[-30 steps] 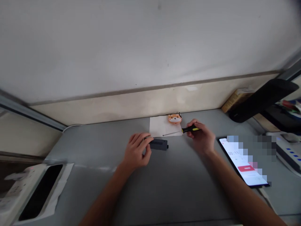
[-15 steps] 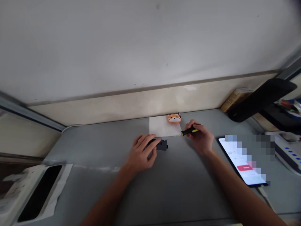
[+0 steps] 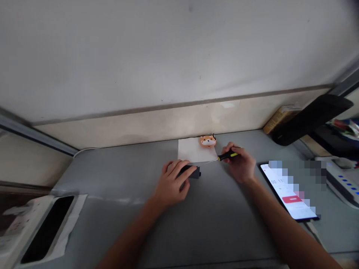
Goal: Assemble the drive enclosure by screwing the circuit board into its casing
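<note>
Head view | left hand (image 3: 171,185): grip clamped on black box (image 3: 195,172), centre of frame; looks rigid, light; take by sides | right hand (image 3: 239,164): grip clamped on screwdriver (image 3: 228,155); stiff; hold by handle

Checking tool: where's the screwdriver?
Head view: the screwdriver is in the right hand, shaft pointing left along the paper's edge toward the black box under the left hand.
</note>
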A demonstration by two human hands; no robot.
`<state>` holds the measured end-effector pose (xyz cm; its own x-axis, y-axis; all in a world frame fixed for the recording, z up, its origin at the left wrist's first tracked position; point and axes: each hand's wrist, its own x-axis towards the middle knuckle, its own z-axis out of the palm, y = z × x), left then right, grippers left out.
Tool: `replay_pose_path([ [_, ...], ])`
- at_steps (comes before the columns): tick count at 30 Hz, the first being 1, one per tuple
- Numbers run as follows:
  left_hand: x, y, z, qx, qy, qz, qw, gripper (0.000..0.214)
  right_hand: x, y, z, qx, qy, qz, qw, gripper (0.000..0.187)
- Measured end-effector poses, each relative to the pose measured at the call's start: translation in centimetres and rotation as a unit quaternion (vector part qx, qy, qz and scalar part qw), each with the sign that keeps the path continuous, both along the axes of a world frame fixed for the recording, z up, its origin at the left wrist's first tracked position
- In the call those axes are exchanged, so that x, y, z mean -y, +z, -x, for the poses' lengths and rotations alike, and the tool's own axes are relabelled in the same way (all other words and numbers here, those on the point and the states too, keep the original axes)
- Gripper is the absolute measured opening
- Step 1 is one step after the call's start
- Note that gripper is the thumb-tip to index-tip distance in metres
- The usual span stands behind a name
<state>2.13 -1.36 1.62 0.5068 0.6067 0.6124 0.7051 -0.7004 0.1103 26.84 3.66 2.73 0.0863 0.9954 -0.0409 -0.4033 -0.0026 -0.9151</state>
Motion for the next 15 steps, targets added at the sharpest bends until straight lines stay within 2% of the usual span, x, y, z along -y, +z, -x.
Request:
replay_pose_path([
  [7,1.2,-0.6,-1.6,-0.051,0.061,0.089,0.993,0.053,-0.5,-0.1,-0.9,-0.041,-0.016,-0.024,0.999,0.017],
  [15,1.5,-0.7,-2.3,-0.044,0.066,0.097,0.992,0.055,-0.6,0.0,-1.1,-0.054,-0.043,-0.019,0.997,0.016],
])
